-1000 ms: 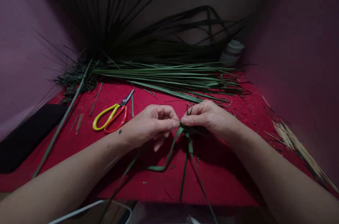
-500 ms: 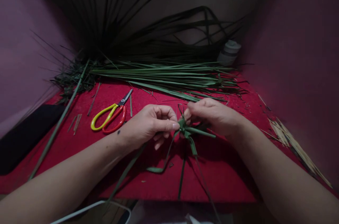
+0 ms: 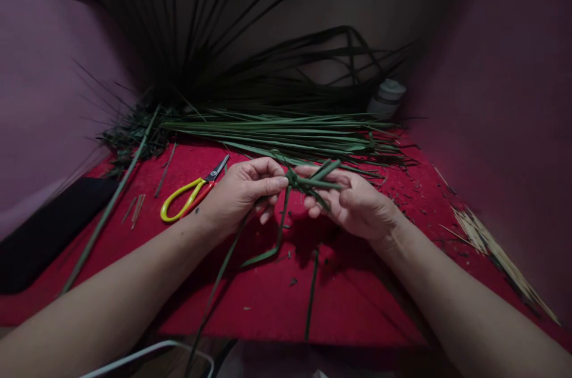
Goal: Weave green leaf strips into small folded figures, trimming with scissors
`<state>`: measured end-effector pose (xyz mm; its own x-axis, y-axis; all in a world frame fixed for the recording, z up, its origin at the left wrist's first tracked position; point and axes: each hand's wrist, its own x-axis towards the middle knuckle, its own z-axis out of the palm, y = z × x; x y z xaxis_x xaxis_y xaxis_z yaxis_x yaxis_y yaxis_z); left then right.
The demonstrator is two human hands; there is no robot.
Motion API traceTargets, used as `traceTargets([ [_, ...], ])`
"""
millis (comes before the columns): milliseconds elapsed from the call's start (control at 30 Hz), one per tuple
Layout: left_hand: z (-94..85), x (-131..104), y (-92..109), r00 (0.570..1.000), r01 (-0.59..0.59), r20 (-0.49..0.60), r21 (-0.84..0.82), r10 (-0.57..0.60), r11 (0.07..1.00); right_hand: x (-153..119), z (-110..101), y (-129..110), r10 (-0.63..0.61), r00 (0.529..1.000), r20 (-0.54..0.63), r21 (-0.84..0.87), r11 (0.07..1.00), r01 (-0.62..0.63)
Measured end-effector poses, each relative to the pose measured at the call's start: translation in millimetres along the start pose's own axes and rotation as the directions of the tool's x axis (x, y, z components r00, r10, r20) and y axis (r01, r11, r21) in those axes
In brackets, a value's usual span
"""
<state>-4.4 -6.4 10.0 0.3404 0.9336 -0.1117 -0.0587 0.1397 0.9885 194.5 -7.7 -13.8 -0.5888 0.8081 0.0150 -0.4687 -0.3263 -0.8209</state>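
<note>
My left hand point(image 3: 254, 187) pinches a small knotted piece of green leaf strips point(image 3: 292, 179) between thumb and forefinger, above the red cloth. Several strip ends stick out of the knot to the right, and long thin ones hang below. Behind those right-hand ends, my right hand point(image 3: 364, 202) lies with its palm partly turned up and its fingers stretched out, seemingly touching the strips. Scissors point(image 3: 182, 196) with yellow and red handles rest left of my left hand, which partly covers them. A loose strip point(image 3: 311, 294) lies near the front edge.
A bundle of long green leaves point(image 3: 277, 136) spans the back of the red-covered table point(image 3: 268, 312). Behind it stands a pale lidded container point(image 3: 386, 98). Thin pale sticks point(image 3: 504, 262) lie at right; a black flat object point(image 3: 58, 229) and a long stalk point(image 3: 111, 205) at left.
Both hands and the knotted piece have risen slightly away from me. My right hand has turned and stretched its fingers beneath the strip ends. The view has shifted a little.
</note>
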Motion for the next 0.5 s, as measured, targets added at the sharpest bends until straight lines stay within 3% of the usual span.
traceTargets([
  [100,-0.8,1.0,1.2,1.0,-0.003,-0.003,0.005,0.003,1.0,1.8,-2.0,0.1,-0.07,0.994,-0.086,0.029,0.997,0.073],
  [300,-3.9,2.5,0.4,0.999,-0.005,0.032,0.002,0.005,1.0,6.4,0.0,6.6,-0.083,0.989,-0.124,0.016,0.996,0.085],
  [500,-0.1,0.6,-1.9,0.996,-0.029,0.094,0.165,0.013,0.986,8.2,3.8,8.8,-0.201,0.94,-0.275,-0.22,0.965,0.142],
])
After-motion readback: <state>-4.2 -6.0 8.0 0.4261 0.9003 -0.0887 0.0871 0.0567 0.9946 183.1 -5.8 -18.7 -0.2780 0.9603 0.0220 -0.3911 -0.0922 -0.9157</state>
